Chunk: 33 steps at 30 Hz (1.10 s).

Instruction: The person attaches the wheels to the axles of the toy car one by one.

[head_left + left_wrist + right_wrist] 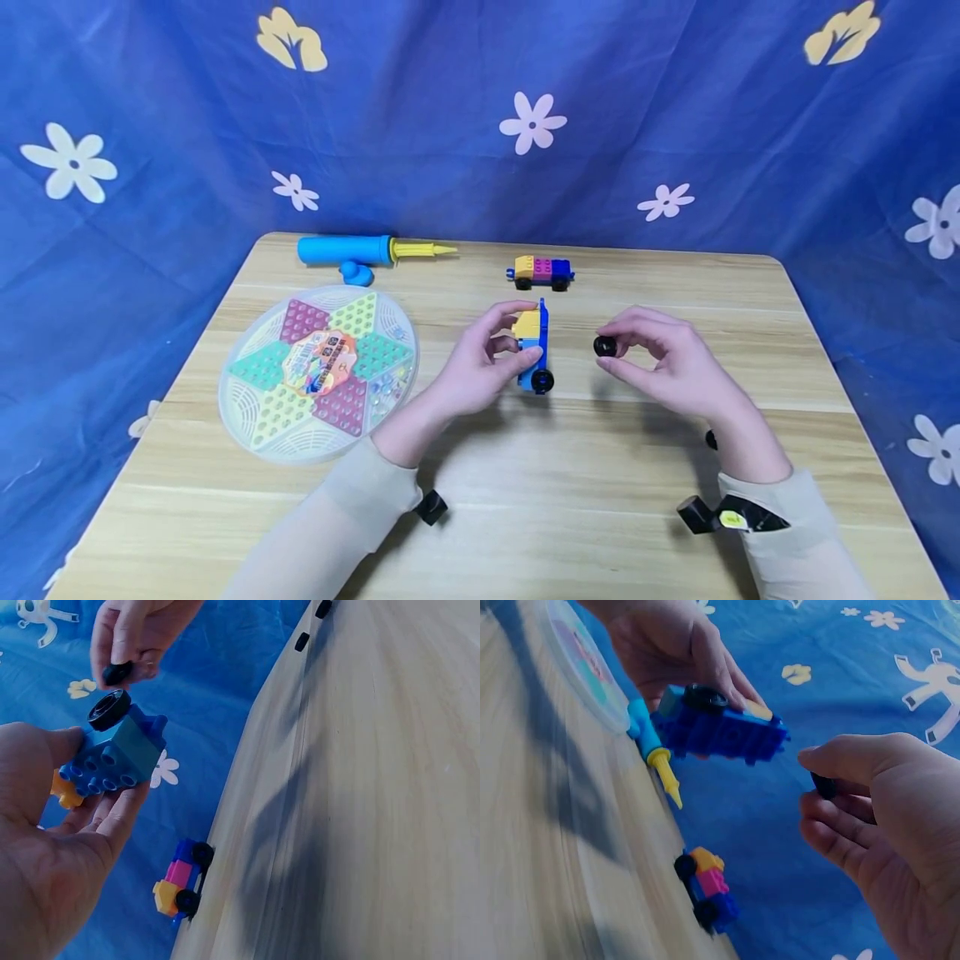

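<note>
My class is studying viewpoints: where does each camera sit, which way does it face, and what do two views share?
Head: on the person's head, facing forward and down at the table; left hand, right hand and sleeves show.
Left wrist: on that wrist, facing the blue toy vehicle in the left hand; both hands show.
Right wrist: on that wrist, facing the right hand's black wheel; both hands show.
Both wrist views share the yellow-pink-blue toy car.

The head view is brightly lit, with soft shadows cast on the tabletop (pixel 585 517) below centre; both wrist views are rendered dimmer and softer.
</note>
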Each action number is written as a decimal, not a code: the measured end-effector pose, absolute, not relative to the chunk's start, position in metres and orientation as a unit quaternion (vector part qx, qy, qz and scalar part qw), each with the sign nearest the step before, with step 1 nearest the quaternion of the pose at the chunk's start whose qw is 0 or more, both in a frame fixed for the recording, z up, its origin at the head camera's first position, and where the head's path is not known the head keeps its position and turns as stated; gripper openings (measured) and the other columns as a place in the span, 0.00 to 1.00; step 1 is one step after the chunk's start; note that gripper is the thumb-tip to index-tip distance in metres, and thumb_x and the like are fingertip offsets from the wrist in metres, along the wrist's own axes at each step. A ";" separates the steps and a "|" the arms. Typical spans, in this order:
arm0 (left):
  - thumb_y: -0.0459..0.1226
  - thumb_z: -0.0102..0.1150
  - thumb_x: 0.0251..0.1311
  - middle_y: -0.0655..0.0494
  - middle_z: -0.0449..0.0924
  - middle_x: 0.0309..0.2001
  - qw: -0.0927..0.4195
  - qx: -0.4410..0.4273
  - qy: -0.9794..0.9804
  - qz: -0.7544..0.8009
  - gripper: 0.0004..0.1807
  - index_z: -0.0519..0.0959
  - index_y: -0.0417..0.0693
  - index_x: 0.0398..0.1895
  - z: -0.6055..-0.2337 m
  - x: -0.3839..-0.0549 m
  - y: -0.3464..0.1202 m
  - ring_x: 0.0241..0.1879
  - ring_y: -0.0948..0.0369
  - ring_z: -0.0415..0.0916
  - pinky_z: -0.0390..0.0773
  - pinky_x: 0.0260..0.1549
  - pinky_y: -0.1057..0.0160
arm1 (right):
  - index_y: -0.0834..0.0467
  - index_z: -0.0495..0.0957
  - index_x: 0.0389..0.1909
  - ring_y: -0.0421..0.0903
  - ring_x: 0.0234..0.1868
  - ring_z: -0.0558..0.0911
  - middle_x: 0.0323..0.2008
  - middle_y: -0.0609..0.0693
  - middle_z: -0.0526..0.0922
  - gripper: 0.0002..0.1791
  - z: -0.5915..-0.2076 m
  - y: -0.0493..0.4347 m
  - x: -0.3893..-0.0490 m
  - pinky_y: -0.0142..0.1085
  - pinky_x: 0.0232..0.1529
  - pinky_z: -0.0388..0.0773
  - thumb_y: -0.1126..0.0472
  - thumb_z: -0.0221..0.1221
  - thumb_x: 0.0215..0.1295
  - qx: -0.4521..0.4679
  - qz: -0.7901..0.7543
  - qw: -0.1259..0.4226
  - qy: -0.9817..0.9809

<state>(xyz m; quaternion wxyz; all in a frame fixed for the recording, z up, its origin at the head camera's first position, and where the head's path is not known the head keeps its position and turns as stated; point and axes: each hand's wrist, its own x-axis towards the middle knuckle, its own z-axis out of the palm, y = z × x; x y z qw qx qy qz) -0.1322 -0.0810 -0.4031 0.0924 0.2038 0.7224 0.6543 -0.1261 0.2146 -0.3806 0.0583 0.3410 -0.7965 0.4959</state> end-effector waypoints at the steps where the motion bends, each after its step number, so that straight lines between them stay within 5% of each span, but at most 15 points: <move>1: 0.32 0.67 0.71 0.46 0.78 0.56 0.094 0.204 0.721 0.655 0.30 0.72 0.55 0.74 -0.403 -0.132 -0.080 0.42 0.52 0.82 0.84 0.35 0.64 | 0.58 0.87 0.51 0.44 0.41 0.82 0.46 0.46 0.85 0.22 -0.379 0.212 -0.126 0.32 0.46 0.83 0.78 0.74 0.58 0.346 0.500 0.061 -0.792; 19: 0.32 0.73 0.66 0.49 0.80 0.51 0.100 0.225 0.720 0.649 0.28 0.78 0.52 0.68 -0.403 -0.129 -0.072 0.37 0.54 0.84 0.87 0.37 0.60 | 0.61 0.88 0.48 0.44 0.40 0.82 0.42 0.46 0.85 0.19 -0.366 0.175 -0.129 0.32 0.44 0.82 0.76 0.77 0.56 0.378 0.488 0.116 -0.778; 33: 0.34 0.74 0.66 0.51 0.79 0.50 0.090 0.233 0.737 0.629 0.29 0.77 0.52 0.69 -0.405 -0.132 -0.071 0.36 0.55 0.84 0.81 0.27 0.65 | 0.61 0.90 0.44 0.41 0.35 0.83 0.38 0.46 0.85 0.17 -0.373 0.163 -0.127 0.29 0.42 0.81 0.71 0.79 0.54 0.342 0.456 0.157 -0.806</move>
